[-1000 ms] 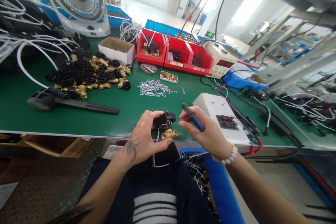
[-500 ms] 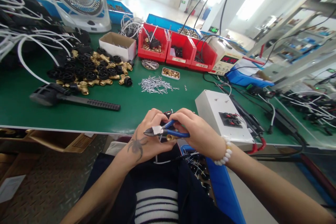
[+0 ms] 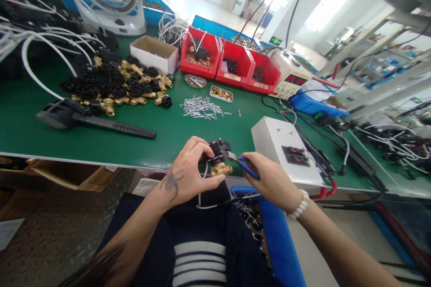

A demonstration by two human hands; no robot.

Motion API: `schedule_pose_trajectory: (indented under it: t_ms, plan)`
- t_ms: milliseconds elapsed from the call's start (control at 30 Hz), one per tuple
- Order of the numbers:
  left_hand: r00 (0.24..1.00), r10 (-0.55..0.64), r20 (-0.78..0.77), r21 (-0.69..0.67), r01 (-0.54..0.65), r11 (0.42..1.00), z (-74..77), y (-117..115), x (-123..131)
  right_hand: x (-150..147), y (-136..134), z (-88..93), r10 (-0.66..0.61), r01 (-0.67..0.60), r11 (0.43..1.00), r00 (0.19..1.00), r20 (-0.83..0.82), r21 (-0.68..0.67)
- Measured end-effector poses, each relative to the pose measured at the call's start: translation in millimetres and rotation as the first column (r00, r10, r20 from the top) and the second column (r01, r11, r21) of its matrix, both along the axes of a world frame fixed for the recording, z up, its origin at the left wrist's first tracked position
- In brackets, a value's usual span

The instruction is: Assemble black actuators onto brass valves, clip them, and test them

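Near the table's front edge, my left hand (image 3: pixel 192 168) grips a black-and-brass valve assembly (image 3: pixel 220 168), thumb below the brass part. A white cable hangs from it. My right hand (image 3: pixel 269 177) is closed on the blue handles of the pliers (image 3: pixel 248 168). Their metal jaws point left and touch the assembly's side, where a thin metal clip seems to sit. Beyond my hands lies a pile of silver clips (image 3: pixel 202 107) on the green table (image 3: pixel 175 132).
Black-and-brass parts (image 3: pixel 117 85) and a black tool (image 3: pixel 97 121) lie at the left. Red bins (image 3: pixel 202 69), a small white box (image 3: pixel 168 63) and a fan (image 3: pixel 129 29) stand behind. A white switch box (image 3: pixel 269 136) is right; a blue crate (image 3: pixel 286 251) is below.
My right hand has moved right, and the pliers have turned so their jaws now point at the assembly instead of lying over my left hand. The assembly shows more fully.
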State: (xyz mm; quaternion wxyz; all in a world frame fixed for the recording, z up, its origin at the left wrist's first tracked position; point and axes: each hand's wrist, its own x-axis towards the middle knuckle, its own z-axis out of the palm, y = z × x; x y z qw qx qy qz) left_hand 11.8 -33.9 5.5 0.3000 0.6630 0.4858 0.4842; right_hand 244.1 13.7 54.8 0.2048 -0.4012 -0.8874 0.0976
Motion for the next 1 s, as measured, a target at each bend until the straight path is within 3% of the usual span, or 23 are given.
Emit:
schedule_pose_trajectory:
  t_ms: [67,100,167,200,233,300,367,400,500,533,600,667,700,800,833,900,967,1000]
  plan:
    - [1.0,0.0,0.005,0.008,0.0,1.0,-0.6,1,-1,2,-2,-0.2,-0.024,0.024,0.998,1.0,0.0,0.049]
    - [1.0,0.0,0.008,0.017,0.0,1.0,-0.6,1,-1,2,-3,0.0,-0.089,0.105,0.987,0.988,-0.126,0.119]
    - [1.0,0.003,0.013,0.032,-0.004,0.999,-0.7,2,0,0,-5,-0.8,-0.174,0.29,0.931,0.888,-0.426,0.222]
    - [1.0,0.009,0.015,0.037,-0.009,0.999,-0.8,2,0,-1,-5,-1.9,-0.176,0.328,0.912,0.854,-0.49,0.244]
    - [1.0,0.015,0.018,0.038,-0.015,0.999,-1.0,2,0,-2,-4,-3.0,-0.16,0.302,0.917,0.875,-0.457,0.259]
    - [0.999,0.03,0.023,0.031,-0.03,0.999,-1.8,1,1,-3,-2,-3.2,-0.078,0.116,0.963,0.984,-0.163,0.243]
    - [0.999,0.039,0.03,0.012,-0.039,0.999,-2.9,1,1,-3,1,0.2,-0.003,-0.015,0.981,0.996,0.091,0.194]
    - [0.999,0.038,0.034,0.004,-0.038,0.999,-3.4,0,1,-3,2,2.6,-0.009,-0.008,0.976,0.997,0.078,0.219]
    - [0.999,0.038,0.038,-0.003,-0.038,0.999,-4.2,0,1,-4,2,7.3,-0.099,0.229,0.887,0.942,-0.32,0.401]
    - [0.998,0.04,0.038,-0.003,-0.04,0.999,-4.2,0,1,-5,2,7.4,-0.091,0.243,0.872,0.934,-0.346,0.425]
    - [0.998,0.051,0.04,-0.007,-0.051,0.999,-3.9,0,1,-6,2,6.5,-0.039,0.097,0.903,0.989,-0.143,0.419]
    - [0.997,0.062,0.046,-0.015,-0.061,0.998,-3.4,1,2,-6,3,6.2,0.03,-0.067,0.946,0.992,0.119,0.317]
    - [0.997,0.061,0.051,-0.019,-0.06,0.998,-3.2,1,2,-5,4,6.4,0.028,-0.067,0.952,0.991,0.13,0.299]
    - [0.997,0.044,0.066,-0.032,-0.042,0.999,-2.6,1,2,-2,6,6.8,-0.094,0.185,0.897,0.968,-0.235,0.402]
    - [0.997,0.039,0.068,-0.036,-0.037,0.999,-2.4,1,2,-2,7,6.3,-0.095,0.207,0.885,0.957,-0.274,0.418]
    - [0.997,0.041,0.06,-0.044,-0.038,0.998,-2.1,1,2,-2,7,5.3,-0.042,0.084,0.91,0.993,-0.111,0.406]
    - [0.998,0.046,0.053,-0.043,-0.044,0.998,-1.7,1,2,-4,7,5.0,0.048,-0.082,0.954,0.991,0.124,0.29]
    - [0.998,0.045,0.053,-0.041,-0.043,0.998,-1.5,1,2,-5,7,5.3,0.06,-0.094,0.963,0.989,0.135,0.254]
